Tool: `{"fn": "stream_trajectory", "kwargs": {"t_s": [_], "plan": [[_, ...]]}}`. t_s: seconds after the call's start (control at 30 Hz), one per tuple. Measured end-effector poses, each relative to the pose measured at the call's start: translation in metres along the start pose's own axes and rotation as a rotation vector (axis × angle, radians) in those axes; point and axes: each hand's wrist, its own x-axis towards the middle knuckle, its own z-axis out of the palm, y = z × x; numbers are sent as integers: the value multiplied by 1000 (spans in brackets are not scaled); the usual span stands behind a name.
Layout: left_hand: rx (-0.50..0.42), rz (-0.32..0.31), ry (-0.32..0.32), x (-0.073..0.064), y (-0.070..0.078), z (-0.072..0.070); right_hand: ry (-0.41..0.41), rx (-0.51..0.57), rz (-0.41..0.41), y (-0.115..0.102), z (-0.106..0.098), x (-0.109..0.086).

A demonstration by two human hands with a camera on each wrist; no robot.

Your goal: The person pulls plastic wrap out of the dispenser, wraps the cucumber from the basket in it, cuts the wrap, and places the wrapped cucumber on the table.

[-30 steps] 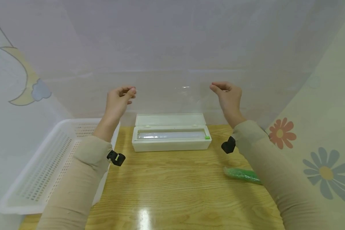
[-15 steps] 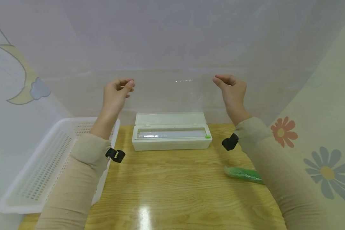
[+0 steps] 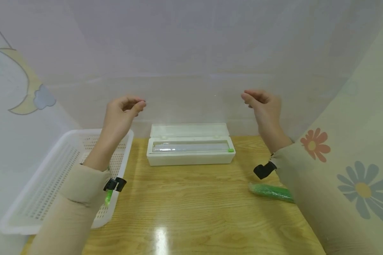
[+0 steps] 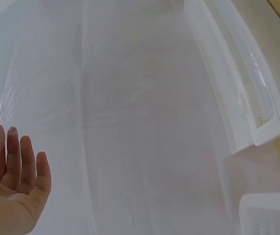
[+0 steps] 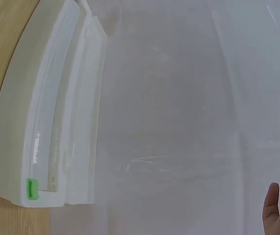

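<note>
My left hand (image 3: pixel 120 115) pinches clear cling film between thumb and forefinger; the film (image 4: pixel 6 105) gathers into shiny creases at the fingertips in the left wrist view. Level with it on the right, my right hand (image 3: pixel 266 111) pinches the other side, though in the right wrist view only a few of its fingers show. Between the hands the film is nearly invisible apart from small glints. Below and between them stands a white cling film dispenser box (image 3: pixel 191 159), lid raised, with the film roll (image 3: pixel 191 147) inside and a green slide cutter (image 3: pixel 231 150) at its right end.
A white perforated basket (image 3: pixel 67 132) stands on the left, partly behind my left arm, with something bright green (image 3: pixel 108 198) in it. On the wooden table (image 3: pixel 185 209), a long green film-wrapped item (image 3: pixel 271 192) lies partly under my right forearm. Walls enclose the table.
Both hands rose slightly, then came down again and moved farther apart. The left arm's shift leftward uncovers the green thing in the basket. The box stays put.
</note>
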Motion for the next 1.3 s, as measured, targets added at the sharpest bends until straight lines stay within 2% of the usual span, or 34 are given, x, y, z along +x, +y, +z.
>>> {"fn": "stream_trajectory", "kwargs": {"t_s": [0.1,0.2,0.37,0.57,0.73,0.83,0.97,1.13,1.23,1.3], "plan": [[22,23,-36,-16,-1,-5,-43,67,10,3,-5,-15],[7,49,-64,-33,-5,-6,-76,130,13,6,-13,-30],[-27,64,-60,-60,-15,-1,-139,244,36,13,-24,-54],[-71,108,-43,-95,-32,10,-181,327,142,23,-31,-85],[-94,177,-90,-127,-53,18,-221,369,267,35,-42,-111],[-63,209,-135,-145,-64,21,-223,314,299,45,-50,-127],[-2,212,-169,-162,-74,22,-221,181,265,59,-58,-145],[52,162,-183,-175,-80,22,-219,14,246,72,-66,-164],[81,144,-188,-182,-84,21,-229,-60,275,78,-69,-174],[100,161,-193,-186,-89,21,-245,-104,304,82,-71,-180]]}}
